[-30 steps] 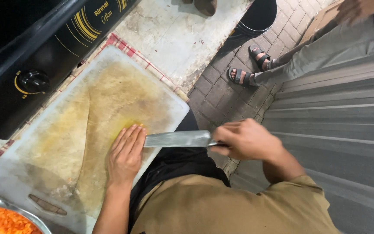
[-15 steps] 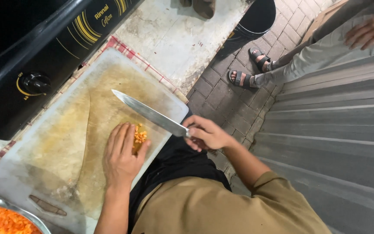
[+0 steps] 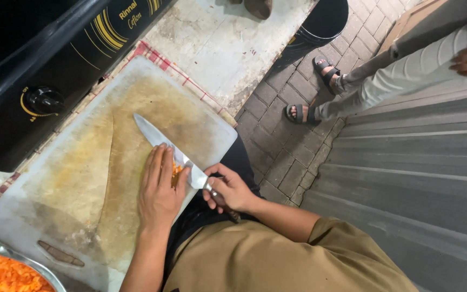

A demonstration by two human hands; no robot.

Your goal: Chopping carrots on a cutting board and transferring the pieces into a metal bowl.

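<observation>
Stained cutting board [image 3: 82,178], orange bits [image 3: 176,170] between hands

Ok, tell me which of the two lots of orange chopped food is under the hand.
The small orange pile on the cutting board, under the left hand beside the knife; the other fills the metal bowl at the corner.

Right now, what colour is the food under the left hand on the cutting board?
Orange, small chopped bits beside the knife blade; the head view shows it.
</observation>
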